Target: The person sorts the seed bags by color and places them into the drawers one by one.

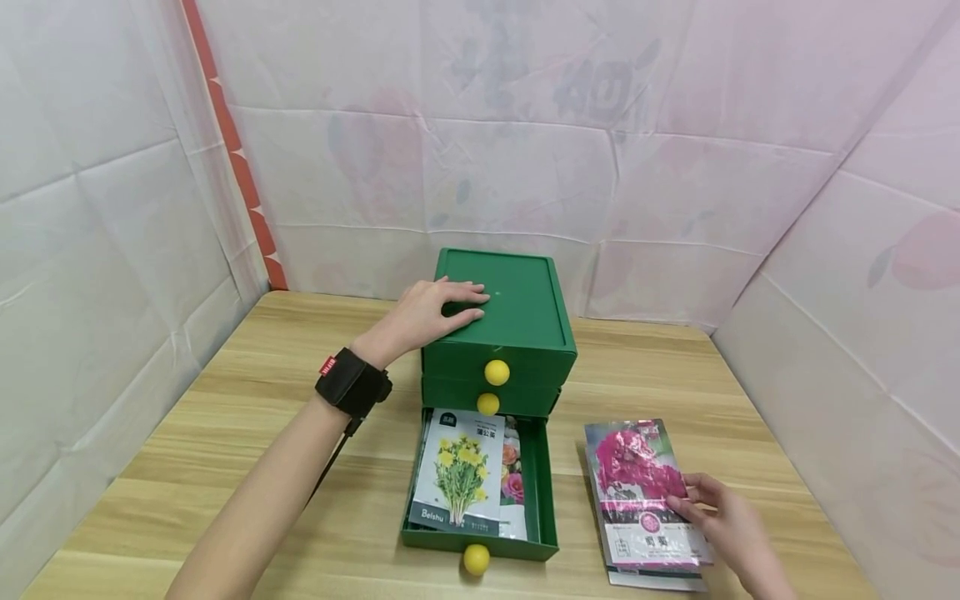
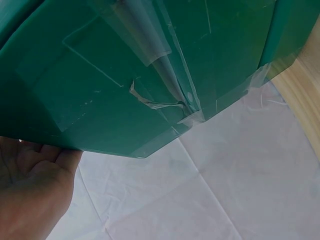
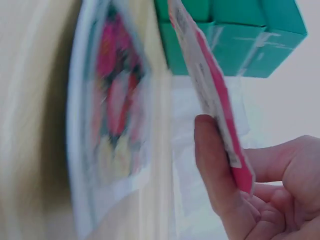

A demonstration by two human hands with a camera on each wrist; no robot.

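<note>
The left hand lies flat, fingers straight, on the green drawer box. At 4 o'clock, the right hand pinches a pink seed packet.

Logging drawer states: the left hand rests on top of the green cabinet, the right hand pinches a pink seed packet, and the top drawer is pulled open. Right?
Not quite. In the head view the bottom drawer is the open one; the top drawer is closed. The rest stands: left hand on the green cabinet, right hand pinching the pink seed packet.
</note>
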